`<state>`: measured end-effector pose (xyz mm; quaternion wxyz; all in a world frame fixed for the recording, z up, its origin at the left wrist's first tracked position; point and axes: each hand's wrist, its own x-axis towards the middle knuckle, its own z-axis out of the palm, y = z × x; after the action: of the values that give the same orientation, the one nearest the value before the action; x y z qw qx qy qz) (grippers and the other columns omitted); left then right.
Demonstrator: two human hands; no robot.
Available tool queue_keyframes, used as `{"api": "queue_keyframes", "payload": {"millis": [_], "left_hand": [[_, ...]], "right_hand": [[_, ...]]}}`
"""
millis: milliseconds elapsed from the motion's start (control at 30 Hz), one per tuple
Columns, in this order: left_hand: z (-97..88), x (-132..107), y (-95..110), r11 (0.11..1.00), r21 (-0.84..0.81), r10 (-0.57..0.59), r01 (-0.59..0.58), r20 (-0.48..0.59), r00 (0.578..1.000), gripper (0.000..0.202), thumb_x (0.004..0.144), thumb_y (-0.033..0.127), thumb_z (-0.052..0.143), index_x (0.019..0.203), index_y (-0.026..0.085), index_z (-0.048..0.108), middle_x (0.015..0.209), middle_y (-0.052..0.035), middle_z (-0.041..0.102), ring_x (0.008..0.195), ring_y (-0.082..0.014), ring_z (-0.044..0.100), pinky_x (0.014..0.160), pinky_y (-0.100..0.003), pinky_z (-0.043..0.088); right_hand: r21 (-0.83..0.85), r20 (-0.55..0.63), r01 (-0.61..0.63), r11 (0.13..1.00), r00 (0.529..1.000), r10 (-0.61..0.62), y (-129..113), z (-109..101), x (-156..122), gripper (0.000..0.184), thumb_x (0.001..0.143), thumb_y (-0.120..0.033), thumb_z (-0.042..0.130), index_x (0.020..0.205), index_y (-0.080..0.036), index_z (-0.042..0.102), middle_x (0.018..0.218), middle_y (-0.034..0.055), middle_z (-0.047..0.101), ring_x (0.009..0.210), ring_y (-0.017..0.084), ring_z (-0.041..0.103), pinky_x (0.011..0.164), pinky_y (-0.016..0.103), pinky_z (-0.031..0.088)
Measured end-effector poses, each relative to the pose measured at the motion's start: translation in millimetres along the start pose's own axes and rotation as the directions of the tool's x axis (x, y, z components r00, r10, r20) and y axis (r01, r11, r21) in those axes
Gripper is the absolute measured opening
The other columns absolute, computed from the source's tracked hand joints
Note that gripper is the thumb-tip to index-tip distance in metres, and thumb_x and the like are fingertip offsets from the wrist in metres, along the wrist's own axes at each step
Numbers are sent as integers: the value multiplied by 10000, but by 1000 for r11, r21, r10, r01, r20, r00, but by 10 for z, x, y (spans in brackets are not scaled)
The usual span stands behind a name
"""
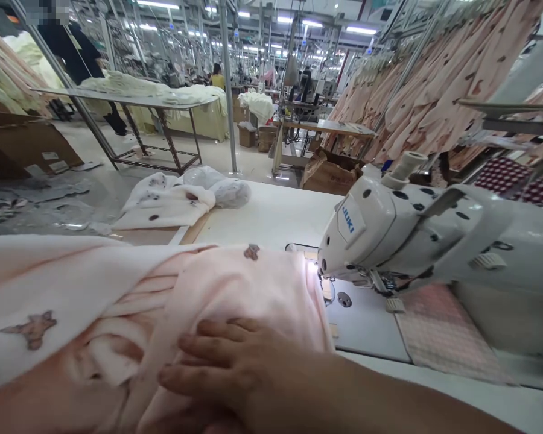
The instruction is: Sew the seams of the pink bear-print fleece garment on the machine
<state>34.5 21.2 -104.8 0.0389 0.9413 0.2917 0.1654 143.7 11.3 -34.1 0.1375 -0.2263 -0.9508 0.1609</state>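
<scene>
My right hand lies flat, fingers stretched out to the left, on a bunched pale pink garment printed with small brown animal figures. The garment covers the near left of the white sewing table. Its right edge ends close to the needle area of a white Juki sewing machine, which is lit by a small lamp. My forearm comes in from the lower right. My left hand is not in view.
A checked cloth lies under the machine arm. White printed garments and a plastic bag lie at the table's far edge. Pink garments hang at right. A metal table, cardboard boxes and a person are beyond.
</scene>
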Motion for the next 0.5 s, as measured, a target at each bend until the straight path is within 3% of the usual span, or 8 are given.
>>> {"api": "queue_keyframes", "payload": {"millis": [67, 167, 200, 267, 333, 400, 433, 500], "left_hand": [[-98, -79, 26, 999, -18, -43, 43, -24, 999, 360, 815, 349, 492, 1163, 315, 574, 1063, -31, 617, 1046, -246, 539, 863, -419, 453], [-266, -71, 22, 991, -57, -121, 118, -65, 991, 289, 828, 252, 473, 1078, 317, 603, 954, -35, 648, 970, -254, 566, 806, -424, 470], [-323, -66, 3, 988, -66, -141, 136, -72, 987, 285, 838, 210, 435, 1056, 279, 607, 954, -47, 644, 955, -249, 567, 820, -428, 466], [-448, -98, -88, 990, -64, -127, 123, -69, 989, 288, 835, 174, 411, 1058, 189, 592, 1037, -88, 618, 1004, -255, 545, 905, -464, 422], [-611, -206, -260, 1000, -26, 8, -9, -7, 1000, 365, 814, 225, 478, 1165, 138, 533, 1181, -122, 560, 1130, -277, 479, 993, -483, 344], [-816, -361, -464, 972, 26, 229, -234, 123, 966, 542, 800, 321, 539, 1300, 144, 427, 1292, -106, 498, 1222, -263, 411, 1033, -424, 308], [-925, -433, -546, 941, 41, 322, -336, 194, 927, 586, 803, 360, 545, 1334, 168, 390, 1317, -79, 484, 1233, -239, 406, 1025, -372, 319], [-1114, -510, -608, 913, 63, 376, -404, 261, 889, 536, 809, 395, 539, 1310, 239, 426, 1296, -19, 513, 1188, -205, 455, 977, -311, 349]], "right_hand": [[20, 60, 3, 1000, 998, -5, 182, 99, 191, 599, 878, -534, 430, 1366, -199, 337, 1438, 54, 328, 1297, 214, 323, 1078, 348, 256], [-7, -140, -116, 993, 984, 114, 534, 127, 379, 507, 866, -491, 483, 1261, -172, 478, 1351, 60, 459, 1233, 206, 416, 1024, 332, 344], [-7, -227, -191, 982, 956, 185, 615, 103, 396, 418, 919, -408, 412, 1221, -136, 506, 1300, 77, 511, 1203, 181, 447, 1004, 309, 364], [12, -379, -315, 949, 877, 295, 654, 46, 323, 425, 972, -230, 175, 1210, -59, 483, 1233, 122, 550, 1166, 137, 467, 979, 288, 380], [12, -458, -342, 940, 833, 310, 525, 28, 81, 469, 957, -167, 91, 1217, -49, 463, 1228, 134, 541, 1178, 133, 444, 974, 310, 378], [-58, -432, -265, 962, 876, 215, 295, 73, -305, 373, 956, -280, 261, 1175, -136, 526, 1253, 76, 538, 1214, 172, 415, 982, 353, 372], [-212, -336, -195, 958, 935, 116, 175, 109, -524, 385, 946, -366, 332, 1214, -150, 504, 1321, 69, 487, 1266, 229, 360, 988, 417, 362], [-445, -187, -71, 893, 982, -15, -22, 156, -933, 460, 904, -512, 387, 1183, -180, 538, 1274, 44, 539, 1223, 247, 421, 938, 408, 408]]}}
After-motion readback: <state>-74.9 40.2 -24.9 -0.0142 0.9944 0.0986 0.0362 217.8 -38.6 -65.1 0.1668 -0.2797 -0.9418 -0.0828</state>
